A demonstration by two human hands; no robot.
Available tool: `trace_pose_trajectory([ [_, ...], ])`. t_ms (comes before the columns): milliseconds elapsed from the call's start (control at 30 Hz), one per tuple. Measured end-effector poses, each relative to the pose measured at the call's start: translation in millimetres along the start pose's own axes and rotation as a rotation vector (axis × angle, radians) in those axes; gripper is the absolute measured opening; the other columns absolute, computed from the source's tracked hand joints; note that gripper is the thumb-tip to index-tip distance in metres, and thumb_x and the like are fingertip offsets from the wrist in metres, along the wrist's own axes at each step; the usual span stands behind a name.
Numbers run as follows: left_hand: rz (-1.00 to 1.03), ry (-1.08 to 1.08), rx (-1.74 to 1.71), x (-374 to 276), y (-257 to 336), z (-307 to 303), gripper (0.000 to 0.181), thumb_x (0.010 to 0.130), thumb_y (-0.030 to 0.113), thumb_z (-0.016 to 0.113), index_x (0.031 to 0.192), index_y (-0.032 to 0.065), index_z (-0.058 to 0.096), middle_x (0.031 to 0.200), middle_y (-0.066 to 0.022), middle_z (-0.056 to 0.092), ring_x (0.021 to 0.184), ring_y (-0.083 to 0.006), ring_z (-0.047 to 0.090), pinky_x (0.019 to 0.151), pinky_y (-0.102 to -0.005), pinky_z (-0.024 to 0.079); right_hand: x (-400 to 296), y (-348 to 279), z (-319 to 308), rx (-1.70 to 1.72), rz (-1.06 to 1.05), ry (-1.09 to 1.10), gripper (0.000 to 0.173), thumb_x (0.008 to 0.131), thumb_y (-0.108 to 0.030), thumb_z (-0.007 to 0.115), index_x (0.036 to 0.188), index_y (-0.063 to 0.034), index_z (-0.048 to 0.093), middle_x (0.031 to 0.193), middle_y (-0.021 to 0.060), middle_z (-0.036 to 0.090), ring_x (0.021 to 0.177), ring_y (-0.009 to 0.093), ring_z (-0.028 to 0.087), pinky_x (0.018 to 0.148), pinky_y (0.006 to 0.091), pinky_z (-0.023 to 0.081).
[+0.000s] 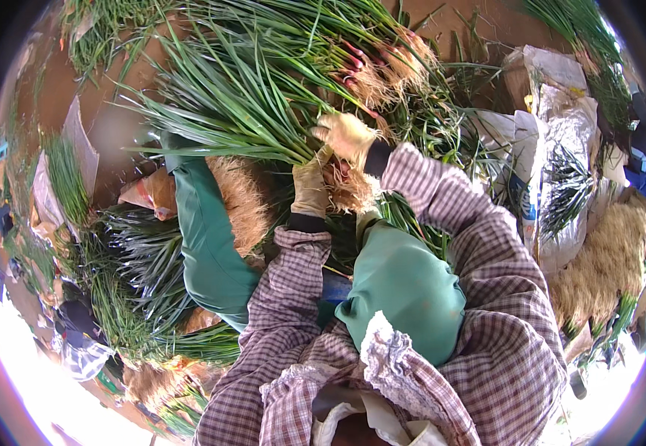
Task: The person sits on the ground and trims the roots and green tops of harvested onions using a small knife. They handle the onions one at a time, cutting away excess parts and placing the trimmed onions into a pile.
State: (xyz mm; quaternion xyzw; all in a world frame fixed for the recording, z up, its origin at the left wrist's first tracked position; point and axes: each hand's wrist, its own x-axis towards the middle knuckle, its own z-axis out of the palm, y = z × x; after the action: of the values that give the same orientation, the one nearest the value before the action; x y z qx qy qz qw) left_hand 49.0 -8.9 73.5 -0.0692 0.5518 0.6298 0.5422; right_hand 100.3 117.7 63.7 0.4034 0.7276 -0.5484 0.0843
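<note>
My left hand (309,184), in a pale glove, is closed around the lower stems of a bunch of scallions (245,111). The long green leaves fan out to the upper left. Below the grip show reddish bulbs and a tuft of pale roots (351,187). My right hand (348,136), gloved too, lies against the stems just above the left, fingers curled; what is inside them is hidden. Just beyond it, a single scallion's reddish end and roots (383,125) stick out. Farther off, a heap of scallions (356,61) lies with its red bulbs and roots to the right.
Bundled roots (239,200) stand beside my left leg (206,223). Loose leaves (434,125) litter the brown floor (429,22). To the right lie plastic sacks (565,139) and a large root-side-up bundle (602,262). More scallions (144,262) are piled at the left.
</note>
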Motion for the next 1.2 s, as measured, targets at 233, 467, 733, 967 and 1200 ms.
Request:
trace_pose_trajectory([
  [233,0.023,0.073,0.027,-8,11,-23,0.016,0.083,0.014,0.065,0.091,0.0009,0.063,0.072,-0.0079,0.064,0.052,-0.0156,0.058,0.046,-0.0247,0.047,12,34,56,1.234,0.294,0.116,0.020,0.088,-0.016,0.059,0.100,-0.0003,0.063,0.073,0.0069,0.064,0.057,0.013,0.054,0.052,0.0266,0.045],
  [467,-0.150,-0.220,-0.246,-13,7,-50,0.028,0.089,0.007,0.055,0.116,0.0008,0.052,0.090,-0.0094,0.061,0.077,-0.0216,0.061,0.065,-0.0344,0.054,28,18,60,1.222,0.030,-0.322,0.020,0.090,-0.031,0.058,0.088,-0.0110,0.060,0.074,-0.0023,0.057,0.067,0.010,0.053,0.053,0.0244,0.042],
  [733,-0.181,-0.136,-0.334,-17,2,-38,0.020,0.090,0.009,0.053,0.109,0.0001,0.055,0.098,-0.0090,0.062,0.082,-0.0197,0.061,0.073,-0.0318,0.053,28,8,72,1.277,0.266,0.047,0.012,0.088,-0.013,0.059,0.093,-0.0029,0.064,0.076,0.0022,0.064,0.066,0.012,0.056,0.062,0.0236,0.044],
  [967,-0.021,-0.801,-1.073,-35,43,-34,0.018,0.086,0.013,0.056,0.103,0.0094,0.050,0.086,0.0001,0.054,0.078,-0.0150,0.048,0.075,-0.0332,0.043,-10,41,52,-0.533,-0.374,-0.562,0.022,0.086,-0.020,0.057,0.101,-0.0071,0.066,0.095,0.0096,0.065,0.092,0.022,0.060,0.081,0.0350,0.049],
  [1200,0.008,-0.683,-0.880,7,32,-68,0.009,0.088,0.006,0.055,0.093,0.0051,0.047,0.080,0.0002,0.048,0.079,-0.0129,0.050,0.071,-0.0301,0.042,11,57,-9,-0.530,-0.054,0.168,0.029,0.082,-0.034,0.061,0.092,-0.0079,0.067,0.085,0.0129,0.067,0.080,0.025,0.066,0.069,0.0364,0.052],
])
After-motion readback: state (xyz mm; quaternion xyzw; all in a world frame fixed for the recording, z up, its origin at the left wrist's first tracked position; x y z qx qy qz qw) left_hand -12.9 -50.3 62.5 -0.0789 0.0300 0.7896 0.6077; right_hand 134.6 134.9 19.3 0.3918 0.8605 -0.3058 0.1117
